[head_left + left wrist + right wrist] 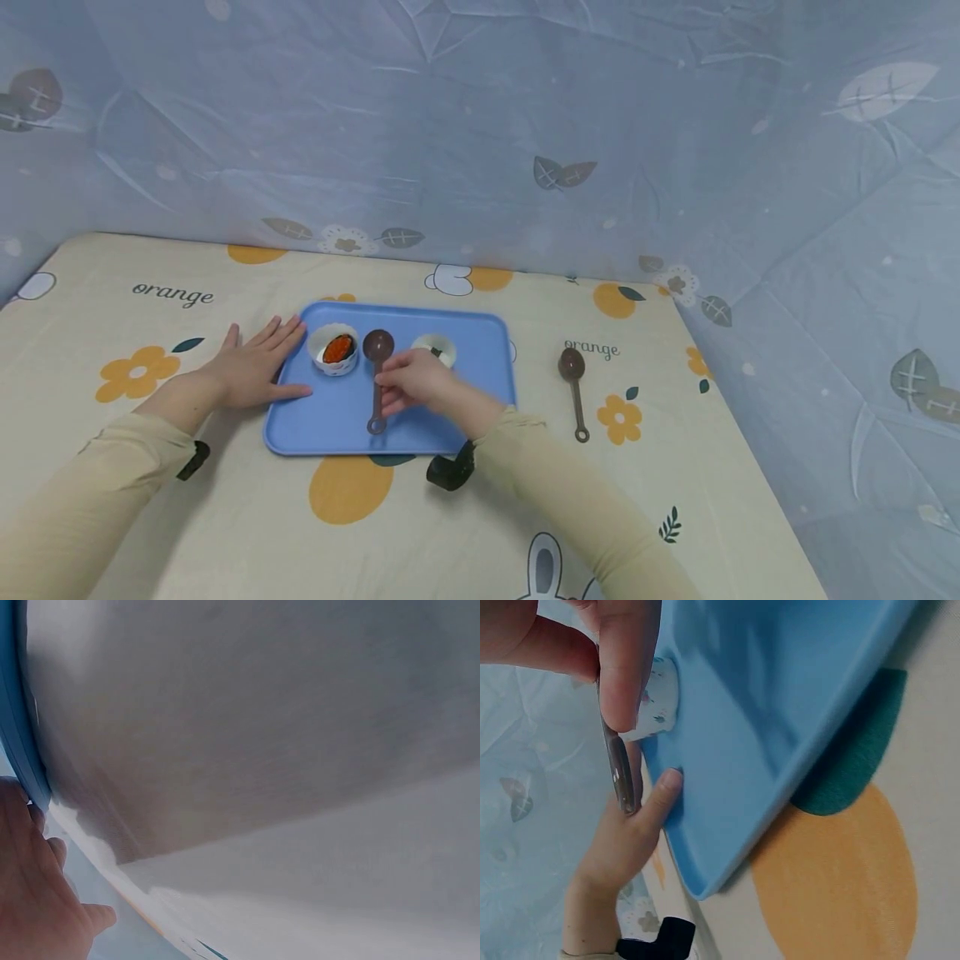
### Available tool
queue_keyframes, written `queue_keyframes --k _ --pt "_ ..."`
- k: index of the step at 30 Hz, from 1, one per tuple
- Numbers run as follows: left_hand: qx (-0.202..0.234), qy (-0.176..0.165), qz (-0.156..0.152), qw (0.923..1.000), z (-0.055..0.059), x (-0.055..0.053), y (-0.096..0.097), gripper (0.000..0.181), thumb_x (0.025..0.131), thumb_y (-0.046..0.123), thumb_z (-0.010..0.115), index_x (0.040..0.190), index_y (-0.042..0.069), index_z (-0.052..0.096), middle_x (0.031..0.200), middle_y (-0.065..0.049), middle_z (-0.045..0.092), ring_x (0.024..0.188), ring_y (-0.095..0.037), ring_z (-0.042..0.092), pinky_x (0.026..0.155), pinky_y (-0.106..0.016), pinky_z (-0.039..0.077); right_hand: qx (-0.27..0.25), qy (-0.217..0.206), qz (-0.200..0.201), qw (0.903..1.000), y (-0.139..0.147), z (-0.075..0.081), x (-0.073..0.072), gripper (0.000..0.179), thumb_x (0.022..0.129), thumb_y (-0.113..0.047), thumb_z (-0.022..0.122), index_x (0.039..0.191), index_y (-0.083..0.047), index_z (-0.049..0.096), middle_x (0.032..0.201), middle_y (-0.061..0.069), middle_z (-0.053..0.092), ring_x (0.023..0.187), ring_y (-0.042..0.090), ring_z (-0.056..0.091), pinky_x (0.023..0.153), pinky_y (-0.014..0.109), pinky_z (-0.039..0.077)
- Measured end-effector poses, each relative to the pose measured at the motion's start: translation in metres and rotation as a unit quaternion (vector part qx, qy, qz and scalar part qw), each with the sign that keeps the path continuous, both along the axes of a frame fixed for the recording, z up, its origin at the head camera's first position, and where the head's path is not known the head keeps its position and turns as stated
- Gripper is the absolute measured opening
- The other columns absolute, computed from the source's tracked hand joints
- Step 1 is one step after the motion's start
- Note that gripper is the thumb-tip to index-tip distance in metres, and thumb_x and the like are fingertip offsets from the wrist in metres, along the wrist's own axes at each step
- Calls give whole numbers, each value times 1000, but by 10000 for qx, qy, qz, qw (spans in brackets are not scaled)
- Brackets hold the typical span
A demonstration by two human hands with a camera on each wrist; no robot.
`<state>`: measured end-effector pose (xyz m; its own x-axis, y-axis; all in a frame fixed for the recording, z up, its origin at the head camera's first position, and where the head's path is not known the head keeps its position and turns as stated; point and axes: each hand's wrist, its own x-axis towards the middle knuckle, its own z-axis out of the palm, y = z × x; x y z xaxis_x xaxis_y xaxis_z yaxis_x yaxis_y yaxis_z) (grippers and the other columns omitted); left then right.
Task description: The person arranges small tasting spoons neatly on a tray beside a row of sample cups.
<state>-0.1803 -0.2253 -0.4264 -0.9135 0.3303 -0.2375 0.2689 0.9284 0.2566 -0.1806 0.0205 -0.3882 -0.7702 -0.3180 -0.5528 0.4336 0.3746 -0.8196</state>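
In the head view my right hand (420, 382) pinches the handle of a brown spoon (378, 343) over the middle of a blue tray (480, 400). Its round bowl points away from me, and in the right wrist view the handle (621, 776) runs below my fingers. My left hand (255, 367) lies spread at the tray's left edge, the thumb over the rim. Just right of it a small white cup (318, 342) holds an orange-topped sushi piece (337, 348). A second white cup (442, 343) with something dark and white inside is partly hidden behind my right hand.
Another brown spoon (574, 387) lies on the patterned tablecloth (675, 467) to the right of the tray. Blue-grey fabric (465, 150) rises behind the table and along its right side. Black wrist cameras (452, 471) hang below both wrists.
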Motion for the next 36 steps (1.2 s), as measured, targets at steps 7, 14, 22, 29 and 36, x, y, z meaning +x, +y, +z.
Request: queue_keyframes --k 7,14,22,29,36 --pt "-9 13 3 10000 1 1 0 108 76 70 53 148 -1 13 155 -24 9 141 -48 8 102 -75 -6 -206 -51 -48 9998 -5 -6 4 19 91 0 53 109 6 54 64 7 54 50 13 56 60 32 59" --pt "57 16 -8 10000 3 2 1 106 77 67 55 147 -2 14 155 -24 9 140 -48 8 102 -75 -6 -133 -27 -44 9999 -9 -13 7 16 90 1 53 105 5 55 62 7 55 50 13 56 60 33 59" --pt "20 51 -32 10000 3 3 1 106 77 68 54 147 -2 14 155 -24 10 140 -48 8 102 -76 -4 -141 -66 -169 9997 -12 -17 7 13 90 1 54 103 4 56 62 7 55 49 13 56 58 32 59" --pt "28 46 -15 10000 3 2 1 106 77 67 55 147 -1 14 155 -24 10 140 -48 8 102 -75 -5 -37 -30 -168 9998 -13 -19 8 11 90 1 54 101 3 55 61 7 55 49 13 56 56 31 58" --pt "73 -1 21 10000 3 2 1 107 77 68 55 147 -1 14 155 -24 10 140 -48 8 103 -75 -5 9 -43 -213 9998 -15 -26 8 13 89 1 54 102 4 56 61 7 55 49 14 56 57 32 58"
